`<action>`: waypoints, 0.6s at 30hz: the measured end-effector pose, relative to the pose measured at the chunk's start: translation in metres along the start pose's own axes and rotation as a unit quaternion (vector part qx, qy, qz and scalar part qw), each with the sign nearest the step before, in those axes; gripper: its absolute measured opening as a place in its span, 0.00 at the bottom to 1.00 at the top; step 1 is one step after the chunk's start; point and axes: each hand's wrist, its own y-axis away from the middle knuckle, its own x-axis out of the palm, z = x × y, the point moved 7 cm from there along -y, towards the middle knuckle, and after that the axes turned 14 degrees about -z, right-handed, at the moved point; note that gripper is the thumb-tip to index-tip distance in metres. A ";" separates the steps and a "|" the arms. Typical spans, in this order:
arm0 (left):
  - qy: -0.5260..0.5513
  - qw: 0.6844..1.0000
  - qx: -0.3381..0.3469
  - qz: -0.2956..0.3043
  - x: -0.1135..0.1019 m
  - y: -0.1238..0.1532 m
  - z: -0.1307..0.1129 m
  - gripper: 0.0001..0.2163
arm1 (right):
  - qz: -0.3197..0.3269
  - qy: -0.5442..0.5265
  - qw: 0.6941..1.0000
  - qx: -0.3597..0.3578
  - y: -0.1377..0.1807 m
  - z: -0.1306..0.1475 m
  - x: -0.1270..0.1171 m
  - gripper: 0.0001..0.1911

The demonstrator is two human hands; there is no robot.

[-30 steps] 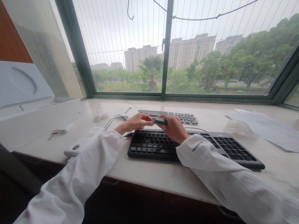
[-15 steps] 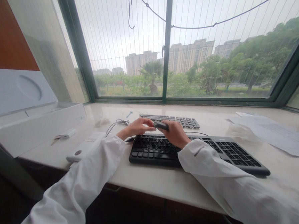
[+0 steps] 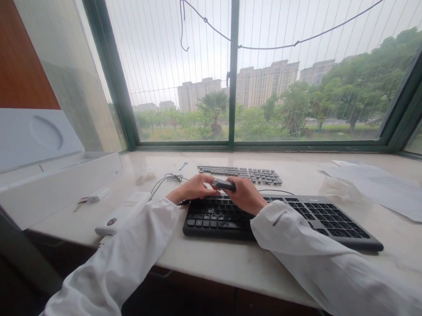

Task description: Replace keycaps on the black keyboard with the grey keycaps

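Note:
Both of my hands meet above the back left part of a black keyboard lying on a pale stone sill. My right hand is closed around a small dark stick-shaped object, held roughly level. My left hand pinches the left end of that same object with its fingertips. Both arms wear white sleeves. What exactly the object is I cannot make out.
A thin grey keyboard lies behind the black one. A white remote-like device, a coiled cable, a key with white tag and an open white box are at left. Papers lie at right. A window stands behind.
The view has tilted slightly, so everything sits a bit lower in the picture. My hands stay together on the dark object, with only small finger shifts.

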 end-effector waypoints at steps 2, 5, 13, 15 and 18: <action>0.001 1.000 -0.003 -0.008 -0.001 0.000 0.000 0.18 | -0.002 0.004 1.000 0.010 0.000 -0.001 -0.001 0.08; 0.000 0.999 -0.007 -0.041 -0.006 -0.001 0.000 0.17 | -0.004 0.002 1.000 0.010 0.000 -0.001 -0.001 0.10; 0.011 0.997 -0.012 -0.074 -0.011 -0.003 0.003 0.21 | -0.007 -0.032 0.998 0.045 -0.002 -0.008 0.001 0.13; 0.019 0.997 0.005 -0.072 -0.009 -0.003 0.000 0.21 | -0.009 -0.038 0.997 0.060 -0.003 -0.010 0.001 0.14; 0.033 0.997 0.029 -0.070 -0.006 -0.003 -0.005 0.20 | -0.001 -0.044 0.996 0.072 -0.003 -0.011 0.002 0.14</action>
